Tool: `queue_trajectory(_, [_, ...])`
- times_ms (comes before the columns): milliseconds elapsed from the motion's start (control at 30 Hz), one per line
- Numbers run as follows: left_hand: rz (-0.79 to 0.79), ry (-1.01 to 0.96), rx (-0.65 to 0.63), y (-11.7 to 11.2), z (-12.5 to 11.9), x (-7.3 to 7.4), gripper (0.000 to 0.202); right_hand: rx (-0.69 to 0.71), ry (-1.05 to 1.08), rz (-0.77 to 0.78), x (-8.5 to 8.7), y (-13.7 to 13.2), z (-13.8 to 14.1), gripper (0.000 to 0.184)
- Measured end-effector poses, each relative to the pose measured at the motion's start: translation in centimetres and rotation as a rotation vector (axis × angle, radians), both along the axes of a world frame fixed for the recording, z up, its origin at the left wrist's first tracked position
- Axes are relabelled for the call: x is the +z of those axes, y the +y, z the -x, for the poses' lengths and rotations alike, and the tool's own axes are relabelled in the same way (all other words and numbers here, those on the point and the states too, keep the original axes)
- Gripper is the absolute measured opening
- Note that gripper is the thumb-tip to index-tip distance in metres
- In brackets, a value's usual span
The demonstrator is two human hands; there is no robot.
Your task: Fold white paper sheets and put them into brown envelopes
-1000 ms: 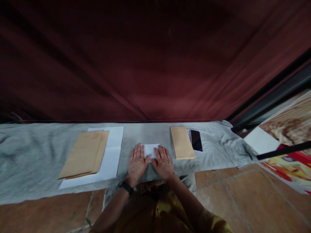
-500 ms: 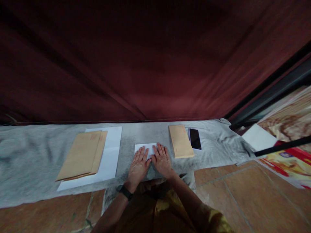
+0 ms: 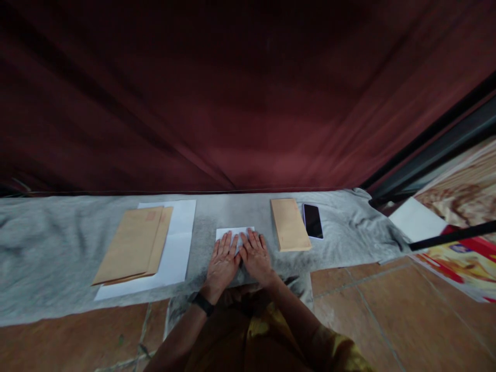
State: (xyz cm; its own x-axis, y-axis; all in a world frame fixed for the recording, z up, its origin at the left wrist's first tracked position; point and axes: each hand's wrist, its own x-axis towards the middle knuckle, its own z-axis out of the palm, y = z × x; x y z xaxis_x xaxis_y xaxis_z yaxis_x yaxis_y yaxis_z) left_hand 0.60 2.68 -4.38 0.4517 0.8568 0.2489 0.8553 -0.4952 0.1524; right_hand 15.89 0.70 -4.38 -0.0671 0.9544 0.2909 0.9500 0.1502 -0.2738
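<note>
A small folded white sheet of paper (image 3: 234,231) lies on the grey cloth in front of me, its near part covered by my hands. My left hand (image 3: 223,261) rests flat on its left side, fingers stretched out and pointing away from me. Close beside it, my right hand (image 3: 256,257) lies flat over the right side of the paper, fingers extended, the thumbs near each other. To the right is a stack of small brown envelopes (image 3: 290,225). Larger brown envelopes (image 3: 132,243) lie at the left on top of white paper sheets (image 3: 180,243).
A phone (image 3: 312,221) lies just right of the small envelopes. The grey cloth (image 3: 50,248) covers the long work surface, with a dark red curtain (image 3: 248,103) behind it. At the far right are a dark bar (image 3: 453,235) and a colourful printed box (image 3: 465,263).
My right hand has shifted slightly left across the paper, closer to my left hand. The whole view has moved a little; the envelopes and phone stay in place.
</note>
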Motion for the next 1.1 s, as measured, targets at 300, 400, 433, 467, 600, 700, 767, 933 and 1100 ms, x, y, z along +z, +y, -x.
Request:
queue_trajectory(300, [-0.054, -0.073, 0.094, -0.4, 0.3, -0.2, 0.058, -0.050, -0.046, 0.000, -0.1, -0.1, -0.6, 0.051])
queue_trajectory(400, [-0.046, -0.085, 0.144, -0.6, 0.9, -0.2, 0.058, -0.066, -0.070, -0.002, 0.0, -0.2, -0.5, 0.053])
queue_trajectory(433, [-0.040, -0.086, 0.158, -0.7, 1.1, -0.2, 0.058, -0.067, -0.077, 0.001, 0.0, -0.2, -0.5, 0.054])
queue_trajectory(467, [-0.035, -0.086, 0.170, -0.7, 1.3, -0.2, 0.058, -0.068, -0.082, 0.006, 0.1, -0.2, -0.4, 0.054])
queue_trajectory(600, [-0.022, -0.100, 0.219, -1.0, 1.8, -0.3, 0.057, -0.068, -0.083, 0.029, 0.4, -0.3, -0.4, 0.056])
queue_trajectory(700, [-0.029, -0.116, 0.239, -1.1, 1.9, -0.1, 0.058, -0.061, -0.072, 0.029, 0.5, -0.4, -0.4, 0.059])
queue_trajectory(767, [-0.054, -0.125, 0.256, -1.2, 1.7, 0.1, 0.058, -0.057, -0.065, 0.028, 0.6, -0.4, -0.4, 0.059])
queue_trajectory(933, [-0.108, -0.099, 0.122, -2.1, 0.8, 0.9, 0.054, -0.053, -0.054, 0.048, 0.5, -0.4, -0.5, 0.059])
queue_trajectory(1100, [-0.067, -0.013, -0.088, -4.3, 0.2, 0.5, 0.055, -0.039, -0.059, 0.066, 0.5, -0.4, -0.5, 0.059])
